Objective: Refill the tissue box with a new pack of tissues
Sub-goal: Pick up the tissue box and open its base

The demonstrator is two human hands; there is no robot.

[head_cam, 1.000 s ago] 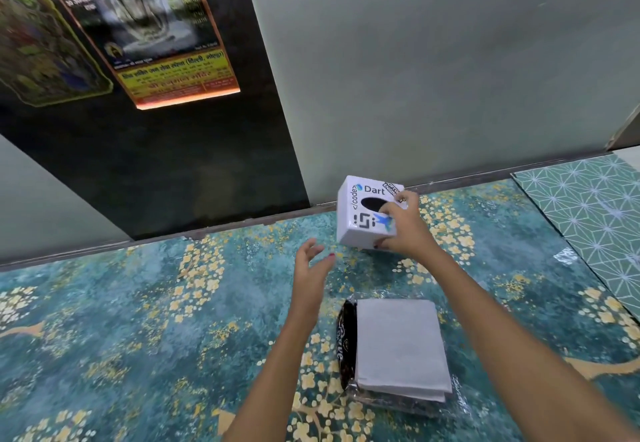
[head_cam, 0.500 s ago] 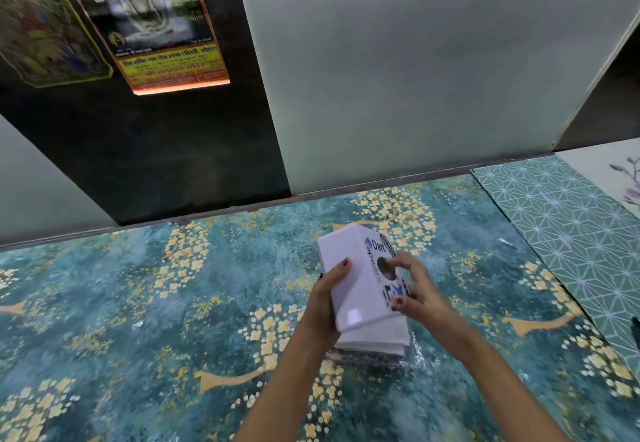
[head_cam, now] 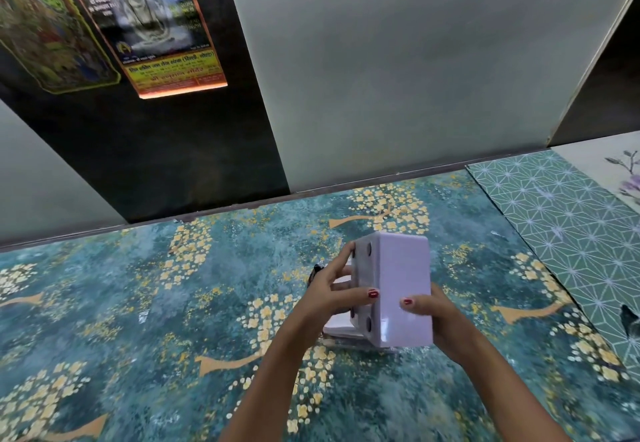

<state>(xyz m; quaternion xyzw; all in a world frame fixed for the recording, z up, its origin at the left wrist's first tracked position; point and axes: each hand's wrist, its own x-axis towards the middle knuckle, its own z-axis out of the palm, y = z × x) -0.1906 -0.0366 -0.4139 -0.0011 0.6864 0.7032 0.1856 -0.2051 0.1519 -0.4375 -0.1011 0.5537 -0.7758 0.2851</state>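
Tissue box [head_cam: 401, 289] is held just above the desk between both hands, tipped so that the face with the dark round feet is turned to the left. The left hand [head_cam: 332, 294] is wrapped round that footed face, fingers spread across it and thumb laid on the broad plain side that faces up. The right hand [head_cam: 436, 317] is cupped under the opposite end, its thumb pressed on the same plain side. The box is thus gripped by both and clear of the desk.

Directly beneath it the pack of tissues [head_cam: 337, 329] is seen only in part — a white edge and a little clear wrap — lying on the teal flowered desk [head_cam: 173, 303].

The step in hand is judged to be opening the base; whether the footed face comes off cannot be told. The box is best steadied by the right hand while a seam is sought with the left fingertips, and any pull should be spread evenly so that the thin walls are not bent.

Further out, a green patterned mat [head_cam: 571, 219] lies to the right, and a poster [head_cam: 156, 25] hangs on the dark panel behind.
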